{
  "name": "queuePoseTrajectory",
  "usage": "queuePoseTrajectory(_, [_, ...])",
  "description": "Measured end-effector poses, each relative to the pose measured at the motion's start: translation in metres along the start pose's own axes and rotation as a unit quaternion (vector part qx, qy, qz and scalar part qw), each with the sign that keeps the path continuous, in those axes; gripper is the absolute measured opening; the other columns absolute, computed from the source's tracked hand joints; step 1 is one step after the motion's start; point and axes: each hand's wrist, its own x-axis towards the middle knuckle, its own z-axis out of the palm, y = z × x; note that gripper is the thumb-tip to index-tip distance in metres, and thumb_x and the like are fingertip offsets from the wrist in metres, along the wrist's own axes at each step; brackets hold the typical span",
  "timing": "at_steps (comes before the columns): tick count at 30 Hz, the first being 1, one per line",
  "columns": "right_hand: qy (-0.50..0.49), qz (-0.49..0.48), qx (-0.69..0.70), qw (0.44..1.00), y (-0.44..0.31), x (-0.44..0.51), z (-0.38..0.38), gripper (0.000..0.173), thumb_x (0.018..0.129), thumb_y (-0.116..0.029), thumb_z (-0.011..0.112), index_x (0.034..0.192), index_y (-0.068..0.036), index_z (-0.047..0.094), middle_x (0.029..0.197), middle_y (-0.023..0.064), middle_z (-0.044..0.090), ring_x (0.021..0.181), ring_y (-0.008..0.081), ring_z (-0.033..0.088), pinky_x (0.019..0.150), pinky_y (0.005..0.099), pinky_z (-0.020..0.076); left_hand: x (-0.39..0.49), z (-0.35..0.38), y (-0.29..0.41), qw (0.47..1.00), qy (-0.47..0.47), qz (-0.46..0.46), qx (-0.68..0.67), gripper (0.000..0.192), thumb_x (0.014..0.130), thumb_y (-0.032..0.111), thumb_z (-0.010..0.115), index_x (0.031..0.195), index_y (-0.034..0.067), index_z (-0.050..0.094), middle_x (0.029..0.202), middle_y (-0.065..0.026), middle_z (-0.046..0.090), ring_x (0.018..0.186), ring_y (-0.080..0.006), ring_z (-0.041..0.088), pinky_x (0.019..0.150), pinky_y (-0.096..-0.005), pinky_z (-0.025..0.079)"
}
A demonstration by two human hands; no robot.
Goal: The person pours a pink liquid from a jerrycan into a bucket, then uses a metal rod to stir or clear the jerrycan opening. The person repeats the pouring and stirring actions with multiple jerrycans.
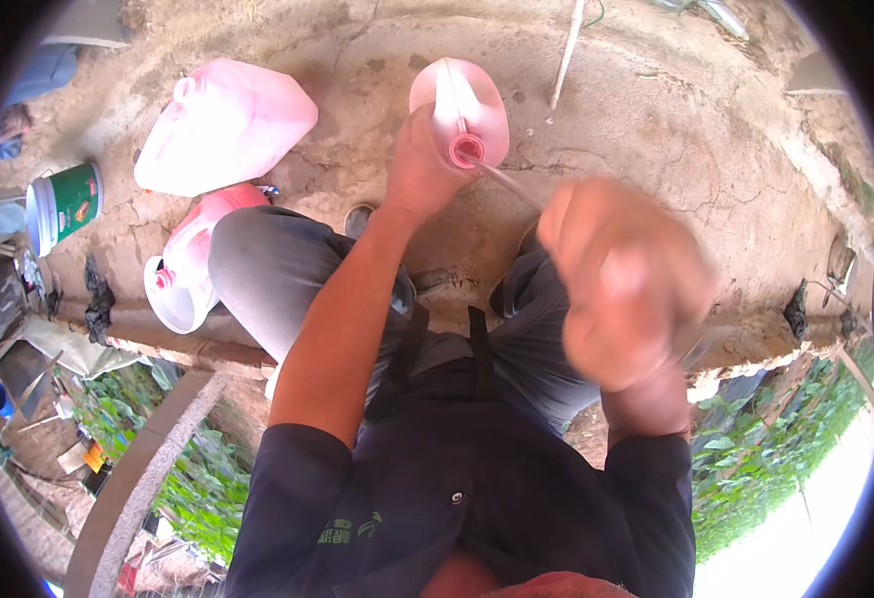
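Observation:
A translucent pink plastic jug (491, 97) stands upright on the ground between my feet. My left hand (423, 168) grips its side near the handle, with the thumb side close to the round open mouth (468, 151). My right hand (627, 280) is a closed fist, blurred by motion, to the right of the jug and raised towards the camera. From that fist a thin, pale rod (513, 184) slants down into the mouth of the jug. What the rod is made of cannot be told, and its lower end is hidden inside.
On the left lies a large pale-pink plastic jerrycan (231, 123). By my left knee are a smaller pink jug (194, 239) and a white round-rimmed container (183, 318). Further left lies a green-and-white bucket (74, 205). A thin pole (568, 56) rests ahead on the cracked ground.

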Motion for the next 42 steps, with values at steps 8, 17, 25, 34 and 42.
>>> queuePoseTrajectory(8, [-0.128, -0.13, -0.01, 0.983, 0.018, -0.039, 0.022, 0.035, 0.086, -0.009, 0.067, 0.064, -0.005, 0.041, 0.06, 0.005, 0.039, 0.047, 0.0218, 0.037, 0.044, 0.0364, 0.0285, 0.001, -0.009, 0.005, 0.999, -0.019, -0.013, -0.037, 0.11, 0.061, 0.03, 0.099, 0.149, -0.003, 0.041, 0.141, -0.0242, 0.055, 0.133, -0.0414, 0.051, 0.112, -0.0484, 0.046])
queuePoseTrajectory(17, [-0.054, -0.02, -0.08, 0.995, -0.015, 0.013, 0.015, 0.03, 0.086, -0.013, 0.065, 0.065, -0.003, 0.047, 0.06, 0.0066, 0.042, 0.048, 0.0229, 0.041, 0.045, 0.0392, 0.0298, 0.009, -0.005, 0.012, 0.999, -0.026, 0.012, -0.035, 0.108, 0.061, 0.033, 0.1, 0.146, -0.004, 0.045, 0.136, -0.0243, 0.057, 0.128, -0.0407, 0.055, 0.108, -0.0484, 0.049])
queuePoseTrajectory(25, [0.056, 0.07, 0.03, 0.995, -0.009, -0.009, -0.001, 0.038, 0.098, -0.025, 0.059, 0.068, -0.004, 0.048, 0.061, 0.0053, 0.047, 0.052, 0.0193, 0.043, 0.052, 0.0362, 0.0345, 0.005, -0.007, 0.024, 0.998, -0.014, -0.029, -0.06, 0.101, 0.063, 0.031, 0.098, 0.145, 0.0, 0.047, 0.134, -0.0242, 0.058, 0.129, -0.0418, 0.054, 0.107, -0.0497, 0.049])
queuePoseTrajectory(34, [-0.146, -0.115, -0.025, 0.982, 0.021, -0.048, 0.012, 0.033, 0.096, -0.017, 0.066, 0.071, -0.006, 0.046, 0.065, 0.0058, 0.049, 0.052, 0.0231, 0.046, 0.048, 0.0388, 0.0384, 0.001, -0.003, 0.006, 1.0, 0.017, 0.022, 0.002, 0.105, 0.061, 0.032, 0.098, 0.146, 0.001, 0.045, 0.137, -0.0226, 0.057, 0.128, -0.0417, 0.054, 0.108, -0.0487, 0.048])
queuePoseTrajectory(42, [0.021, 0.139, -0.048, 0.989, -0.023, 0.028, 0.006, 0.04, 0.1, -0.026, 0.055, 0.066, -0.009, 0.042, 0.058, 0.0027, 0.037, 0.051, 0.0144, 0.032, 0.052, 0.0338, 0.0281, 0.004, -0.005, 0.012, 1.0, 0.005, -0.016, 0.005, 0.109, 0.062, 0.038, 0.099, 0.149, 0.003, 0.043, 0.138, -0.023, 0.056, 0.128, -0.0398, 0.055, 0.109, -0.0465, 0.049])
